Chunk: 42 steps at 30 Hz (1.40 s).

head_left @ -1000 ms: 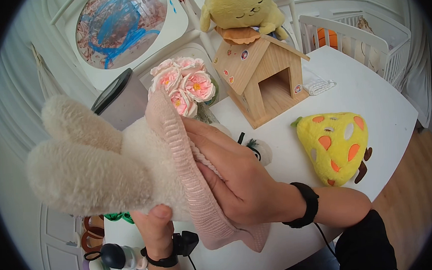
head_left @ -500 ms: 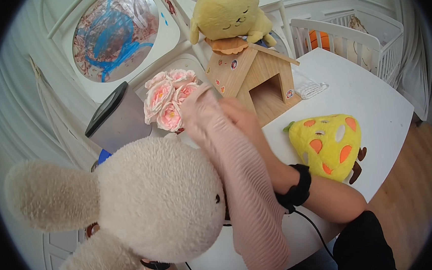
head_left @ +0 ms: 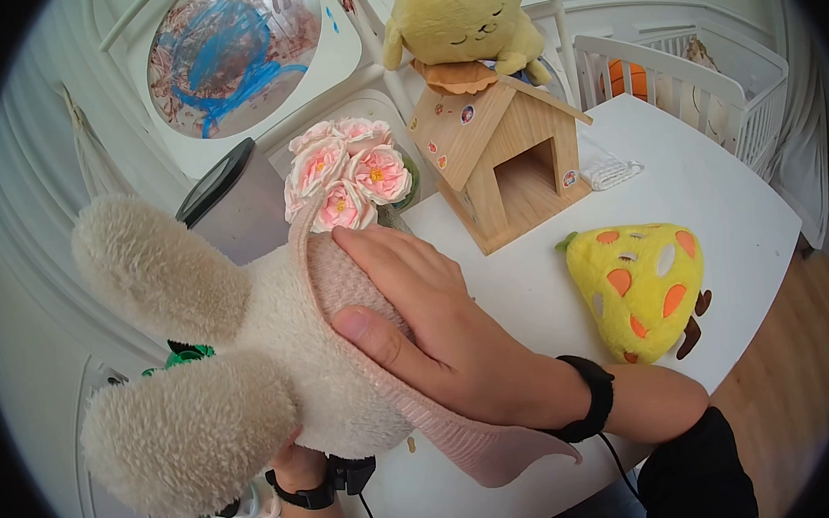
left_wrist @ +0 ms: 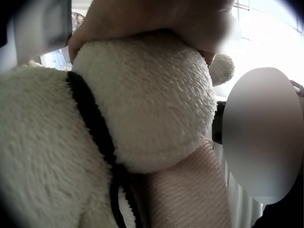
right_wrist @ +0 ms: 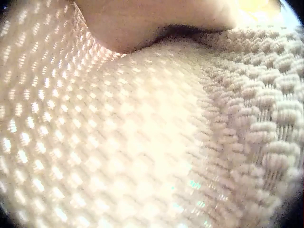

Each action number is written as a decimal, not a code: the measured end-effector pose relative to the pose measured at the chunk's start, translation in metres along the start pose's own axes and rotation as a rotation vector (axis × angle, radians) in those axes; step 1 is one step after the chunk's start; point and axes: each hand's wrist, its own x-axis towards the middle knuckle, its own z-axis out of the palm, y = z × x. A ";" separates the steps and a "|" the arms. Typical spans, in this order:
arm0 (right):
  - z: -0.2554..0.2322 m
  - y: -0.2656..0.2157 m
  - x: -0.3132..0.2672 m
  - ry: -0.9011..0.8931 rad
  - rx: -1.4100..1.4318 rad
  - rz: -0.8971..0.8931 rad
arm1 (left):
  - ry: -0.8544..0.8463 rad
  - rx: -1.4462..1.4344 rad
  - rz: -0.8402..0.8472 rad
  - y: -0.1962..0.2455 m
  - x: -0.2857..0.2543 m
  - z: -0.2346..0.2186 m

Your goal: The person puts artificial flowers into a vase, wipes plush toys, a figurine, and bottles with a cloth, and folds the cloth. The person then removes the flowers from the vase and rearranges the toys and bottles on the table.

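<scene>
A cream plush rabbit (head_left: 279, 300) is held up over the table, its two long ears pointing left. My left hand (head_left: 299, 464) grips it from below, mostly hidden behind an ear; the left wrist view shows that hand (left_wrist: 156, 16) wrapped over a fluffy rounded part. A black ribbon (left_wrist: 90, 114) runs round the plush there. Pink knitted cloth (head_left: 483, 445) with a ribbed edge covers the rabbit's face side. Spread over this cloth, my right hand (head_left: 438, 329) presses it against the plush with its fingers extended. The knit (right_wrist: 118, 137) fills the right wrist view below the hand.
Behind the rabbit stand pink flowers (head_left: 343, 173) and a dark-lidded bin (head_left: 230, 199). A wooden toy house (head_left: 513, 163) is at the back of the white table (head_left: 712, 165); a yellow plush (head_left: 462, 19) sits above it. Right of my hand lies a yellow spotted plush (head_left: 639, 288).
The rabbit first swung down and closer while the right hand drew the cloth off to the right. Now the rabbit is raised again, with the cloth over its face under the right hand.
</scene>
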 end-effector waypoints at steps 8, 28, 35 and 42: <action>0.000 -0.003 -0.001 0.003 -0.035 0.033 | -0.041 0.046 -0.022 -0.003 0.001 -0.003; 0.004 0.003 0.000 0.050 -0.021 -0.022 | -0.051 -0.042 0.025 0.002 0.010 0.006; 0.005 0.004 0.000 0.050 -0.022 -0.034 | -0.031 -0.114 0.064 0.006 0.016 0.010; -0.002 -0.002 -0.001 -0.036 -0.024 0.030 | -0.006 -0.191 0.114 0.008 0.015 0.017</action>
